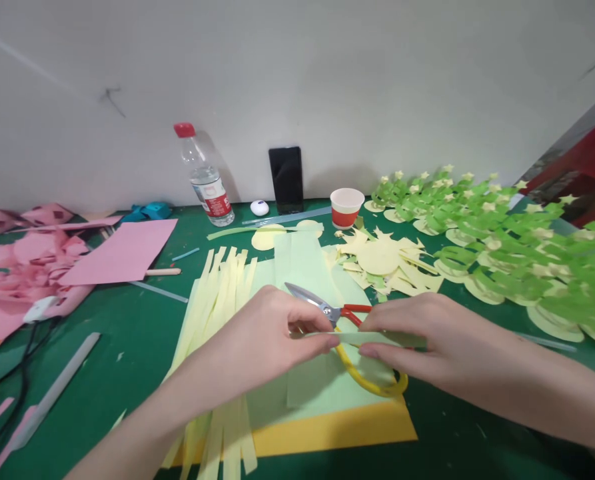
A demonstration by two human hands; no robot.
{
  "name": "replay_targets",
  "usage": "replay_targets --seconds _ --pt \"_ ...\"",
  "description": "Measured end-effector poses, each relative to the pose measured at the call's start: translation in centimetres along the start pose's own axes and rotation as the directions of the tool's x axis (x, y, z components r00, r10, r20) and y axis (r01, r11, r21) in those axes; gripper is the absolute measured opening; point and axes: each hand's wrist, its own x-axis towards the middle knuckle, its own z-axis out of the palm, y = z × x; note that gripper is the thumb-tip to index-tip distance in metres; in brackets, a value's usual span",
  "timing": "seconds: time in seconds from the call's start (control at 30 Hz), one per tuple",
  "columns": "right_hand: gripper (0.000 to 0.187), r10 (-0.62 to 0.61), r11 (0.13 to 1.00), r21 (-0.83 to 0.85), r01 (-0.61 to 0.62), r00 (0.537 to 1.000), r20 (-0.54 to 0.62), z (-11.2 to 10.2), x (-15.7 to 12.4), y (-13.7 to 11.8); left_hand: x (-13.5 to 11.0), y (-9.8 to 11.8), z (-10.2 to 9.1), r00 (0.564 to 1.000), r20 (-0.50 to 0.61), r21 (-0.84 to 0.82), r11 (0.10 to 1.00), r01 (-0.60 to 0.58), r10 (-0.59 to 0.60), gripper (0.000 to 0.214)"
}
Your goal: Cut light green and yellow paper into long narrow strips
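Note:
A narrow pale green paper strip (350, 338) is stretched between my two hands over the middle of the table. My left hand (284, 327) pinches its left part between thumb and fingers. My right hand (412, 327) grips the right part the same way. Just under the strip lie scissors (330, 312) with one red and one yellow handle, blades pointing up and left. They rest on light green paper sheets (297, 273), with a yellow-orange sheet (337, 427) beneath. Left of these, several pale yellow paper strips (227, 273) lie in a loose bundle, partly behind my left forearm.
Paper trees (477, 220) with stars stand in rows at right. Yellow scraps (382, 257) lie near a paper cup (347, 207). A phone (286, 180) and a water bottle (207, 180) stand by the wall. Pink paper (127, 250) and a glue stick (60, 387) lie at left.

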Motion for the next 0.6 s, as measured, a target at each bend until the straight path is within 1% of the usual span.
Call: replay_targets --seconds 0.13,0.27,0.37,0.47,0.53,0.6 --pt "0.034 -0.046 0.998 0.027 0.048 0.996 -0.082 0.2 -0.2 -0.2 -0.6 1.0 -0.1 0.998 -0.057 0.039 0.999 -0.018 0.021 0.015" --pt "0.031 -0.021 0.999 0.033 0.026 0.989 -0.148 0.2 -0.7 -0.4 -0.9 1.2 0.0 0.994 -0.088 0.036 0.998 -0.059 0.062 0.012" --pt "0.029 -0.008 1.000 0.022 0.011 0.991 -0.135 0.2 -1.0 -0.6 -1.0 1.0 0.3 0.988 -0.115 0.051 0.994 -0.100 0.106 0.011" --pt "0.029 -0.020 1.000 0.013 0.022 0.994 -0.111 0.1 -1.2 -0.6 -1.0 0.7 0.5 0.984 -0.132 0.032 0.993 -0.115 0.118 0.013" --pt "0.029 -0.036 0.999 -0.006 0.035 0.994 -0.106 0.0 -1.3 -0.6 -1.0 0.8 0.5 0.986 -0.133 -0.003 0.995 -0.098 0.097 0.014" --pt "0.031 -0.057 0.998 -0.027 0.054 0.992 -0.115 -0.1 -1.3 -0.6 -1.0 1.1 0.4 0.992 -0.119 -0.040 0.998 -0.056 0.051 0.014"
